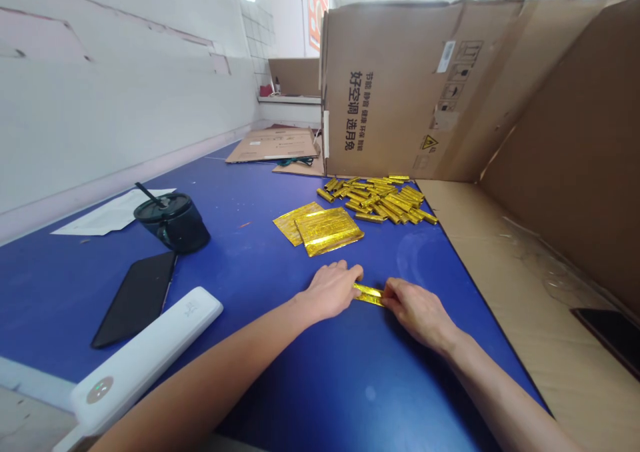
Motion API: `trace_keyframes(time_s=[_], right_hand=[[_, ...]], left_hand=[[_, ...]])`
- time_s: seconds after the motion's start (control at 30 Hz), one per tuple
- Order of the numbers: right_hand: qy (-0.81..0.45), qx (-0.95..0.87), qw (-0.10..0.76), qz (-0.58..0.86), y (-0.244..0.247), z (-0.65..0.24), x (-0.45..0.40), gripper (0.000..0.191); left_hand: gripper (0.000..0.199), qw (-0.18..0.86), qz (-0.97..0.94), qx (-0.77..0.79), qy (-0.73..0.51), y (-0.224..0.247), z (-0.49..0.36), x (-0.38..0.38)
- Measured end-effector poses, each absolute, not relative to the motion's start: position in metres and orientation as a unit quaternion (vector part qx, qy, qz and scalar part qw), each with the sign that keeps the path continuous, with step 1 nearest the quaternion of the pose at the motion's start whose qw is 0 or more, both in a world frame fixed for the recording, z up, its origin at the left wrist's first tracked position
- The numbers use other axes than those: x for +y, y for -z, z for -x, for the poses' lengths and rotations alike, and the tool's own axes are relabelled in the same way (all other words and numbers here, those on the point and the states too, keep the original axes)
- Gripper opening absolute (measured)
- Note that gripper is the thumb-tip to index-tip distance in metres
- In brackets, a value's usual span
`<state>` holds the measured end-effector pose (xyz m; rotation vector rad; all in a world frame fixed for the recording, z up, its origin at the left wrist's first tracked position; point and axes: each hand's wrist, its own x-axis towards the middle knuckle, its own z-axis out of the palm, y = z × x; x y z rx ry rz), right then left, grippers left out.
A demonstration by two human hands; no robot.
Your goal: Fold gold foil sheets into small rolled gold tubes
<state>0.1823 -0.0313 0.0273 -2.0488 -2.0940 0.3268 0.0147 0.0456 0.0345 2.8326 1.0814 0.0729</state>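
Low over the blue table, a narrow strip of folded gold foil (370,295) stretches between my two hands. My left hand (334,288) pinches its left end, with the fingers curled and the thumb side toward the strip. The right end is gripped by the closed fingers of my right hand (415,307). Just beyond my hands lie flat gold foil sheets (330,231), partly overlapping one another. Behind them to the right is a loose pile of small folded gold foil pieces (385,200).
A large cardboard box (400,92) walls off the back and right. On the left are a dark lidded cup (175,224), a black phone (135,300), a white long device (150,352) and white paper (113,215). Flat cardboard (275,144) lies at the back.
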Motion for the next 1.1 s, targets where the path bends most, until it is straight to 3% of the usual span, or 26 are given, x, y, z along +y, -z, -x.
trace_keyframes(time_s=[0.1, 0.37, 0.53, 0.73, 0.97, 1.1], right_hand=[[-0.112, -0.697, 0.095, 0.702, -0.027, -0.185, -0.028, 0.007], [-0.092, -0.689, 0.111, 0.711, -0.024, -0.192, -0.023, 0.006], [-0.092, -0.686, 0.114, 0.713, -0.024, -0.191, -0.024, 0.007], [-0.097, -0.684, 0.117, 0.714, -0.023, -0.192, -0.023, 0.007], [-0.102, -0.673, 0.120, 0.723, -0.022, -0.194, -0.022, 0.008], [-0.103, -0.661, 0.116, 0.735, -0.020, -0.194, -0.020, 0.008]], left_hand=[[0.013, 0.058, -0.937, 0.339, -0.057, -0.031, -0.013, 0.040], [0.022, 0.082, -0.915, 0.394, -0.037, -0.031, -0.015, 0.015], [0.027, 0.055, -0.968, 0.208, -0.130, -0.022, -0.011, 0.015], [0.034, 0.035, -0.987, 0.128, -0.089, -0.010, -0.007, 0.013], [0.066, 0.084, -0.985, 0.148, -0.029, -0.011, 0.009, 0.007], [0.070, 0.101, -0.983, 0.154, -0.012, -0.013, 0.009, 0.007]])
